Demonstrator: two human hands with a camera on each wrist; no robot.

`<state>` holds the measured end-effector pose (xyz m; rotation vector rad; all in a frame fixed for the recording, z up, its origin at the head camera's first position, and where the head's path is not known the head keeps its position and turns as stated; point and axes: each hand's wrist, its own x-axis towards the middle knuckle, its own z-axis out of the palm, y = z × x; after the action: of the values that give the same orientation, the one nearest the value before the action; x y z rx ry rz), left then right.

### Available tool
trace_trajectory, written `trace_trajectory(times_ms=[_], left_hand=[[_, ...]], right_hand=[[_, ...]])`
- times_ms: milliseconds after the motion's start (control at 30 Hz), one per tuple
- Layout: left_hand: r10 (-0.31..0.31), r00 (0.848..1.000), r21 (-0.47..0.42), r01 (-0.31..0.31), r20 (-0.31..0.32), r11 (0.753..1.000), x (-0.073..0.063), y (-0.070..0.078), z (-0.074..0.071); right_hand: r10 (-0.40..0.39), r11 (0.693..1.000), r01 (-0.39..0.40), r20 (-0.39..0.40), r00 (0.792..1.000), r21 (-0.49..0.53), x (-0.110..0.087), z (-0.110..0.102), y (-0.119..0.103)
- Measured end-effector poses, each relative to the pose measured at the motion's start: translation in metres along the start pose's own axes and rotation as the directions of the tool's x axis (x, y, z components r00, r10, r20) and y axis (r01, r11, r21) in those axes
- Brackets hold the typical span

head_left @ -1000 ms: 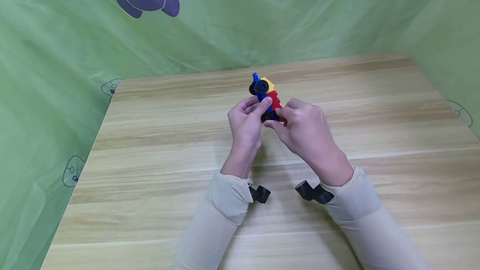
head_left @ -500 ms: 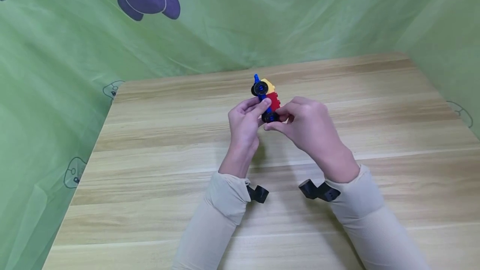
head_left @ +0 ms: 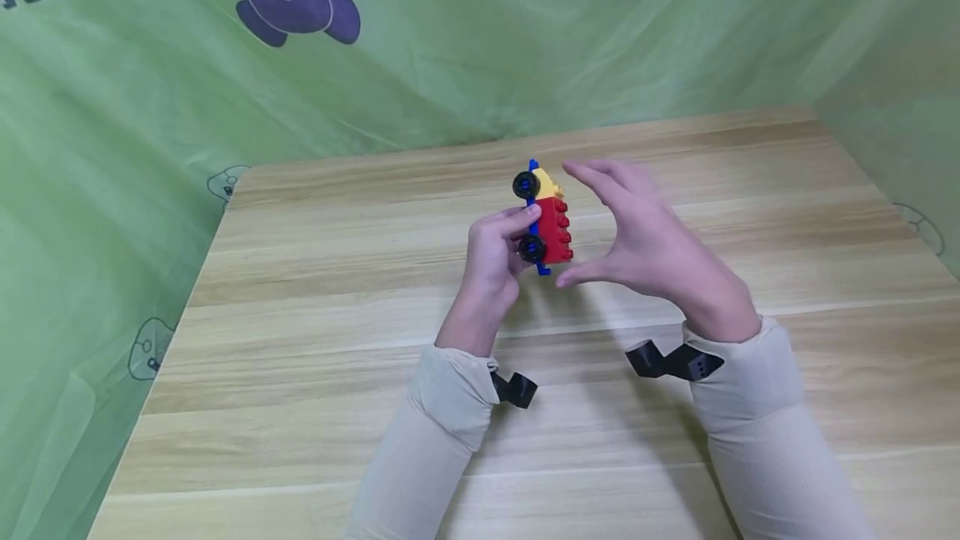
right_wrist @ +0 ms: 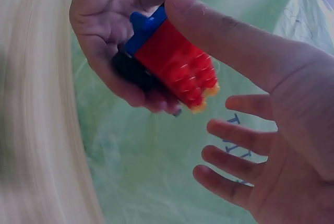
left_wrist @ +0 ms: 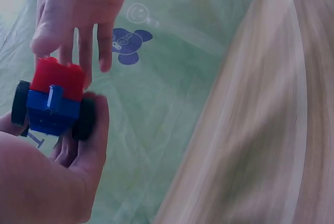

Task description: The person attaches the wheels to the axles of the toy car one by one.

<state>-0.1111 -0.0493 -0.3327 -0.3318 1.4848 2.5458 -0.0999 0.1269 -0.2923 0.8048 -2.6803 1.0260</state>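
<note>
My left hand (head_left: 491, 261) grips a small toy car (head_left: 553, 230) built of blocks, its thumb over the blue chassis between the black wheels. The car is tipped on end above the table, its red studded blocks and yellow piece facing right. In the left wrist view a blue hook (left_wrist: 54, 97) juts from the chassis end. My right hand (head_left: 648, 244) is spread beside the car, thumb and fingers apart; in the head view a gap separates it from the studs. The right wrist view shows the red block's studs (right_wrist: 190, 80) near the right thumb.
A wood-grain table (head_left: 300, 373) lies beneath both hands. Behind it and along its sides hangs a green printed cloth (head_left: 450, 65). Black cameras are strapped at the left wrist (head_left: 516, 390) and right wrist (head_left: 675, 361).
My right hand has let go of the car's lower end, spread its fingers and drawn away to the right. The left hand has turned the car more upright, its studs toward the right.
</note>
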Motion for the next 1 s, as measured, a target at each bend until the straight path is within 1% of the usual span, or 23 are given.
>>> trace_trajectory(times_ms=[67,133,233,300,367,467,533,600,767,867,933,1000], left_hand=[[-0.027,0.998,0.004,0.027,0.051,1.000,0.000,-0.001,-0.001],[-0.044,0.995,0.006,0.044,0.088,0.999,-0.001,-0.002,-0.002],[-0.072,0.991,0.000,0.072,0.114,0.997,-0.001,-0.004,-0.003],[-0.090,0.990,-0.010,0.092,0.111,0.996,0.000,-0.005,-0.003],[-0.115,0.984,-0.015,0.118,0.134,0.993,0.000,-0.006,-0.003],[-0.142,0.981,-0.001,0.143,0.131,0.990,0.001,-0.007,-0.005],[-0.156,0.979,0.029,0.153,0.133,0.988,0.003,-0.009,-0.007],[-0.162,0.981,0.064,0.156,0.109,0.986,0.005,-0.010,-0.010],[-0.195,0.974,0.143,0.179,0.112,0.973,0.012,-0.014,-0.017],[-0.218,0.972,0.203,0.196,0.093,0.959,0.017,-0.016,-0.022],[-0.222,0.973,0.258,0.200,0.059,0.945,0.020,-0.014,-0.026],[-0.210,0.977,0.315,0.193,0.020,0.929,0.022,-0.011,-0.031]], right_hand=[[-0.007,1.000,0.007,0.019,1.000,-0.001,0.001,0.001,0.001],[-0.018,1.000,0.018,0.026,1.000,0.003,0.002,0.003,0.002],[-0.024,1.000,0.024,0.033,0.999,0.019,0.002,0.004,0.004],[-0.021,0.999,0.019,0.042,0.999,0.034,0.002,0.004,0.005],[-0.019,0.999,0.016,0.051,0.999,0.044,0.002,0.005,0.007],[-0.022,0.998,0.018,0.071,0.997,0.062,0.003,0.007,0.010],[-0.030,0.996,0.022,0.089,0.996,0.086,0.005,0.010,0.013],[-0.029,0.994,0.016,0.115,0.993,0.110,0.005,0.013,0.016],[-0.007,0.991,-0.016,0.176,0.984,0.129,0.006,0.021,0.022],[0.010,0.992,-0.035,0.194,0.981,0.122,0.007,0.023,0.023],[0.028,0.991,-0.052,0.200,0.979,0.120,0.007,0.023,0.023],[0.048,0.992,-0.071,0.207,0.977,0.108,0.007,0.025,0.025]])
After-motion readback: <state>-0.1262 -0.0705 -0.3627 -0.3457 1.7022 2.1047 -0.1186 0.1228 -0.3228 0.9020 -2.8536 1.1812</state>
